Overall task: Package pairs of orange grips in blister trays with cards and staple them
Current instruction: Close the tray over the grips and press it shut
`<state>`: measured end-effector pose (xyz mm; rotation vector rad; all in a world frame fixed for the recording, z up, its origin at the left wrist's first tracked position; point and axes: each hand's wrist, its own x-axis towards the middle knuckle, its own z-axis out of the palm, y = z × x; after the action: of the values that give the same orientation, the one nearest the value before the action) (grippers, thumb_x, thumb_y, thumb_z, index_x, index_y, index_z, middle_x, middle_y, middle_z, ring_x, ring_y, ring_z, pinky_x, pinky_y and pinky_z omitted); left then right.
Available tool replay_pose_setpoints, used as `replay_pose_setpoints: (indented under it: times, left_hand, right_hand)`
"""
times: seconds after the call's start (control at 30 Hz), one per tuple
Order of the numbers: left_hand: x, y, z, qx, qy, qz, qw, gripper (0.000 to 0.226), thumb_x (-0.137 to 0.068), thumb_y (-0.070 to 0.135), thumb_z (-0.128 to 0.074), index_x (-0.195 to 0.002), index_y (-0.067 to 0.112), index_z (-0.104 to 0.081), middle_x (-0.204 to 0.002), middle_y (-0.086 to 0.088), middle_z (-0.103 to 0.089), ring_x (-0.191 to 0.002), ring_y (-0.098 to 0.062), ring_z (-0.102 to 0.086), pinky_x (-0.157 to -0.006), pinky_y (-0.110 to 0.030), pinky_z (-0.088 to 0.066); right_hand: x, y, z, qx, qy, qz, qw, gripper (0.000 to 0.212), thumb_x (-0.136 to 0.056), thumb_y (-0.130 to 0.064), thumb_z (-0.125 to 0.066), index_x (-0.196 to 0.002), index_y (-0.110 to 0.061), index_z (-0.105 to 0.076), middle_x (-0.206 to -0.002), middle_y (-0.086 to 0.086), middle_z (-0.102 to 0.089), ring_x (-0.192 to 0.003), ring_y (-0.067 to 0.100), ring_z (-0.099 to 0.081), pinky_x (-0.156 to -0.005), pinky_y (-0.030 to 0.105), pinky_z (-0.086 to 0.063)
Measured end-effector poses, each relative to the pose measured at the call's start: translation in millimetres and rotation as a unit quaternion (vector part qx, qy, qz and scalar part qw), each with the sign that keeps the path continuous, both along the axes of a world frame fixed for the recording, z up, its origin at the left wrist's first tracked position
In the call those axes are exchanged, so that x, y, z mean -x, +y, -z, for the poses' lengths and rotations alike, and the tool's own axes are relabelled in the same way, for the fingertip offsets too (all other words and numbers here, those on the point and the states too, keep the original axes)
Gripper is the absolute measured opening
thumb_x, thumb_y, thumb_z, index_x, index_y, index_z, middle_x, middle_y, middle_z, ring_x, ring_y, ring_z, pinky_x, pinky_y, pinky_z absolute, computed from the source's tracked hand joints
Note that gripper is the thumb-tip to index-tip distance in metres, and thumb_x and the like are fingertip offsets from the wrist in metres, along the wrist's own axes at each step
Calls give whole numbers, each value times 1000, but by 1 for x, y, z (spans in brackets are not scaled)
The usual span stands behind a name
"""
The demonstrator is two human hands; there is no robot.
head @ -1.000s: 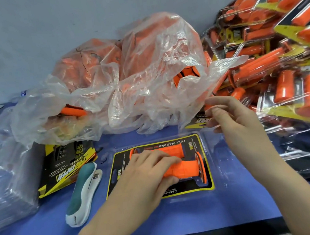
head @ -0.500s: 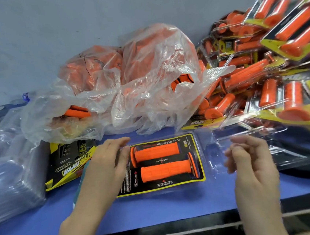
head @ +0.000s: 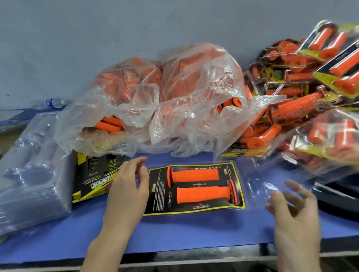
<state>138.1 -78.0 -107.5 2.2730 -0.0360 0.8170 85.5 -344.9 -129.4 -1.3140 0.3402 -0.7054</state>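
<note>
Lifting off the orange grips point(head: 195, 176) it pressed a second ago, the left hand point(head: 127, 187) now sits at the left edge of the card point(head: 158, 195), fingers loosely curved — whether they pinch the clear rim I cannot tell. The right hand point(head: 292, 206), down from the pile of finished packs point(head: 323, 76), hovers spread and empty over the open flap of the blister tray point(head: 256, 183). Both grips lie side by side on the card, mid-table point(head: 184, 230) — seated, and likely ready for closing and stapling.
</note>
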Motion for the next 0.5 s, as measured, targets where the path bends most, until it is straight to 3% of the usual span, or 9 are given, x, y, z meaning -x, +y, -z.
replay_pose_setpoints:
  times: [0.1,0.17,0.23,0.33,0.4,0.47,0.5]
  left_hand:
    - [10,-4,2,17,-20,3,1000,25,-100,30,-43,-121,28,-58,-111,16,-59,-101,-3,-55,-84,-23,-43]
    - [17,-7,2,59,-32,-4,998,26,-101,33,-40,-122,33,-55,-111,17,-61,-103,-3,-57,-84,-24,-44]
    - [22,-5,2,145,-45,-13,988,24,-103,31,-38,-119,37,-55,-106,18,-63,-103,-2,-60,-82,-25,-46]
    - [29,2,-2,315,-53,-12,947,25,-103,30,-37,-111,38,-59,-98,20,-64,-101,-10,-61,-86,-27,-49]
    - [36,-2,-1,217,-68,-15,974,20,-100,38,-38,-109,41,-56,-102,23,-60,-105,-13,-59,-86,-22,-44]
    - [44,-19,6,13,-69,40,997,24,-95,46,-45,-115,37,-57,-109,23,-55,-108,-12,-54,-91,-28,-41]
    - [46,-30,10,-84,-62,88,991,28,-93,47,-51,-117,35,-58,-111,18,-55,-108,-12,-54,-93,-30,-40]
  right_hand:
    - [8,10,-2,225,-90,-3,970,29,-96,-25,-62,-109,-51,-57,-90,-13,-61,-81,-2,-58,-76,3,-39]
    - [10,13,1,429,-125,-18,895,25,-97,-31,-53,-118,-43,-58,-92,-12,-57,-85,6,-55,-82,17,-40]
    - [6,10,9,594,-135,-15,793,30,-90,-21,-60,-118,-31,-64,-92,-3,-57,-80,21,-55,-78,31,-38]
    - [0,2,18,703,-132,-35,698,34,-79,-12,-71,-109,-27,-72,-89,-2,-59,-71,25,-57,-76,32,-35]
    - [-4,-5,21,734,-137,-50,663,29,-77,-16,-74,-105,-26,-74,-91,-3,-61,-73,24,-59,-76,31,-35]
    - [-7,-11,20,745,-131,-76,649,48,-63,-9,-88,-106,-24,-73,-93,-3,-63,-75,22,-59,-76,30,-41]
    - [-7,-13,19,743,-130,-91,650,54,-59,-6,-90,-108,-24,-72,-95,-4,-63,-76,22,-59,-73,30,-47]
